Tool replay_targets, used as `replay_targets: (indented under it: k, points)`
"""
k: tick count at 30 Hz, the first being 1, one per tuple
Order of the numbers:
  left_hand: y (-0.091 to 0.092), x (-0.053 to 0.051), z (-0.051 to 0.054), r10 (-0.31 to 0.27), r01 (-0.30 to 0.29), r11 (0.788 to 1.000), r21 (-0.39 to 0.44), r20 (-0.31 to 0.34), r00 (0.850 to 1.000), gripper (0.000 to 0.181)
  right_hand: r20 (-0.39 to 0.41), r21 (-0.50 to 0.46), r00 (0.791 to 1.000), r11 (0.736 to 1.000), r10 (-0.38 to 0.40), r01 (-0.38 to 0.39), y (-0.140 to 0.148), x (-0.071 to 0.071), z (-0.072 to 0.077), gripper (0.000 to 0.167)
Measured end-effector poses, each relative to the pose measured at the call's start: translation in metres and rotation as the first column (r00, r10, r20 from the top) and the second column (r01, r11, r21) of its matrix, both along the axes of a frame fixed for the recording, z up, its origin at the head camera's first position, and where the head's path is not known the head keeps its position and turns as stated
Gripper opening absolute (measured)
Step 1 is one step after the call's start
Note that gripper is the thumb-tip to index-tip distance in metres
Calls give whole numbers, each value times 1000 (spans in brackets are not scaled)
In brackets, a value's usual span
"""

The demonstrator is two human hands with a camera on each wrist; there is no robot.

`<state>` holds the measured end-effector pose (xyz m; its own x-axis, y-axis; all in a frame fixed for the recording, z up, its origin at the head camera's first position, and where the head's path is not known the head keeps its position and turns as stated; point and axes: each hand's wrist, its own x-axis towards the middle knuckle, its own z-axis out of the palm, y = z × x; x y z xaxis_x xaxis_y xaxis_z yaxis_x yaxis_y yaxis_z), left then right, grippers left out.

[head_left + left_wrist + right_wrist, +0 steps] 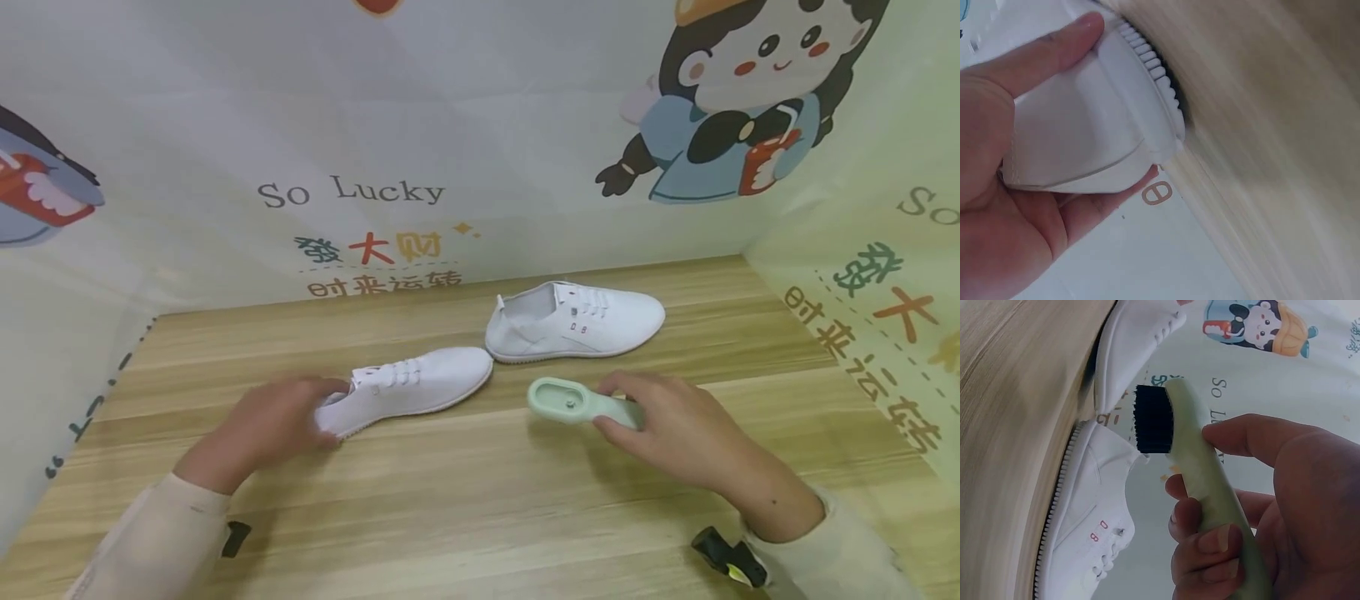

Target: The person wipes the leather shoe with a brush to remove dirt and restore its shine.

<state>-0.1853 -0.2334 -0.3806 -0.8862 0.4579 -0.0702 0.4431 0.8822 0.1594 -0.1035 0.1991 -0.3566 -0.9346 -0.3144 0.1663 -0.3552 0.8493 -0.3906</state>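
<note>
My left hand [281, 421] grips the heel of a white lace-up shoe [420, 382], whose toe points right. In the left wrist view the thumb presses the shoe's heel [1085, 119] near the ribbed sole edge, with fingers on the other side. A pale green brush [558, 400] is held in my right hand [682, 425], above the table. Its dark bristles [1154, 419] show in the right wrist view, pointing towards the shoes and touching neither. Behind, a second white shoe [615, 321] lies on its sole, its heel by the first shoe's toe.
The wood-grain table [465, 508] is bounded at the back and sides by a pale printed sheet [525, 167] with cartoon figures and lettering. A black strap piece [727, 554] sits at my right wrist.
</note>
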Motion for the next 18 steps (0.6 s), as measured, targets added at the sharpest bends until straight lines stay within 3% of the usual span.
replay_targets:
  k: [4, 9, 18]
  points:
    - [2, 10, 3, -21, 21, 1000, -9, 30, 999, 66, -5, -3, 1000, 1000, 5, -5, 1, 2, 2, 27]
    - [10, 21, 3, -60, 60, 998, -10, 5, 998, 64, 9, 15, 1000, 1000, 26, -26, -2, 8, 7, 22]
    - [30, 26, -1, -129, 129, 992, 6, -35, 991, 58, 21, 74, 989, 987, 144, -145, -11, 20, 12, 22]
